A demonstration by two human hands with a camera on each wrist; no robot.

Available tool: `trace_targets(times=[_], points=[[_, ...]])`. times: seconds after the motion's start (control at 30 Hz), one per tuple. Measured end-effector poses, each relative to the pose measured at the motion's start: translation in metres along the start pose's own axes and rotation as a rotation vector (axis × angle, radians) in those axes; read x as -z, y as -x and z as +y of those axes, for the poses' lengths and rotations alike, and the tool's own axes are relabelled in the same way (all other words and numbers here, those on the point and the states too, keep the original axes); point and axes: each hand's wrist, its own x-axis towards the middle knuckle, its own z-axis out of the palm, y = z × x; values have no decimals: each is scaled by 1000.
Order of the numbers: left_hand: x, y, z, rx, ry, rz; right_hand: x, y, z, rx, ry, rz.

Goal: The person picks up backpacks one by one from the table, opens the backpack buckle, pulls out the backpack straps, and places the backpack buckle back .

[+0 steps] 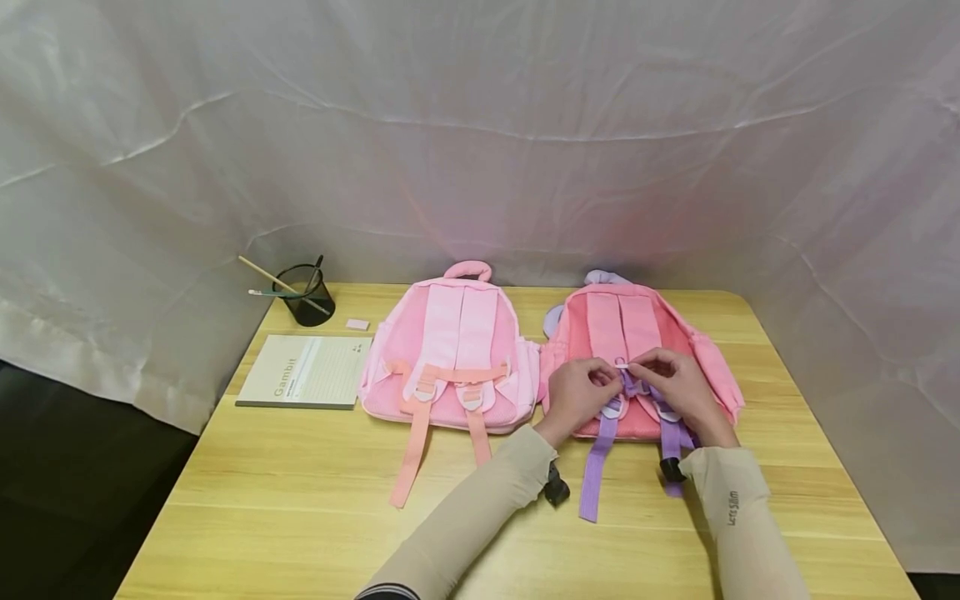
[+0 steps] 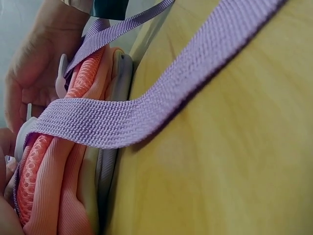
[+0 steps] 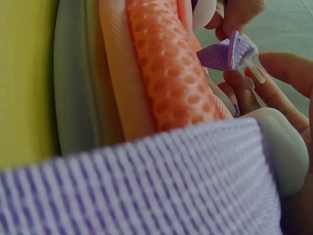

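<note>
A coral-pink backpack point(image 1: 678, 329) lies with its shoulder straps facing up, and both hands work over its middle. My left hand point(image 1: 579, 393) pinches a narrow purple strap point(image 3: 215, 55) from the left side. With thumb and finger, my right hand point(image 1: 678, 385) pinches the small white buckle point(image 3: 254, 68) at that strap's end. The two hands' fingertips nearly meet there. Wide purple webbing point(image 2: 88, 120) hangs from white adjusters point(image 3: 283, 147) below, its loose ends trailing onto the table. Fingers partly cover the buckle in the head view.
Left of it, a light-pink backpack point(image 1: 442, 333) lies with an orange strap across it. A notebook point(image 1: 300, 371), an eraser point(image 1: 357, 324) and a black mesh pen cup point(image 1: 311, 307) stand at the table's left. Pale curtains point(image 1: 480, 150) hang behind the wooden table point(image 1: 247, 517).
</note>
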Motion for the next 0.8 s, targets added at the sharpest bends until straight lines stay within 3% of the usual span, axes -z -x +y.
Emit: trace_targets(times=[0.33, 0.8], points=[[1, 0, -4, -81, -72, -30, 0, -9, 35, 7, 37, 26], [5, 1, -5, -98, -45, -88, -1, -6, 36, -8, 19, 68]])
